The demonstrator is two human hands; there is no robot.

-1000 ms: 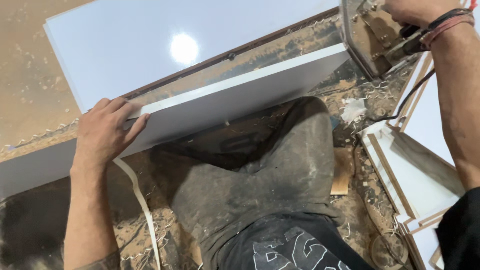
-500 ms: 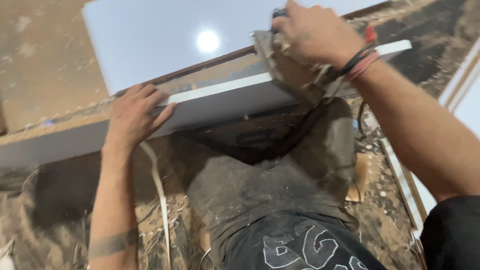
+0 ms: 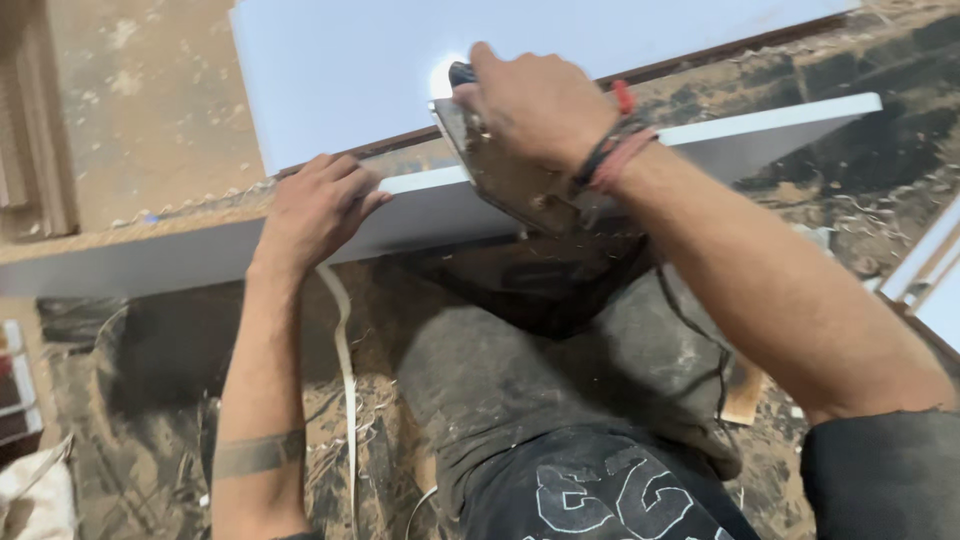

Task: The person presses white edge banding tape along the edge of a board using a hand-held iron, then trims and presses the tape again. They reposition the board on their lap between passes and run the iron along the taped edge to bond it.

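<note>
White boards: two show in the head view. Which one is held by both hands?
The narrow white board standing on edge: the left hand rests on it, the right hand presses a tool there. The broad panel lies flat behind.

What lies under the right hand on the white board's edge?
Under the right hand sits a dusty metal-based power tool, resting on the top edge of the white board. The tool's body and the edge beneath its base are covered, so the contact itself cannot be seen.

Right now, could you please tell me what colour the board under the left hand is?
White, seen in the head view: the board under the left hand.
</note>
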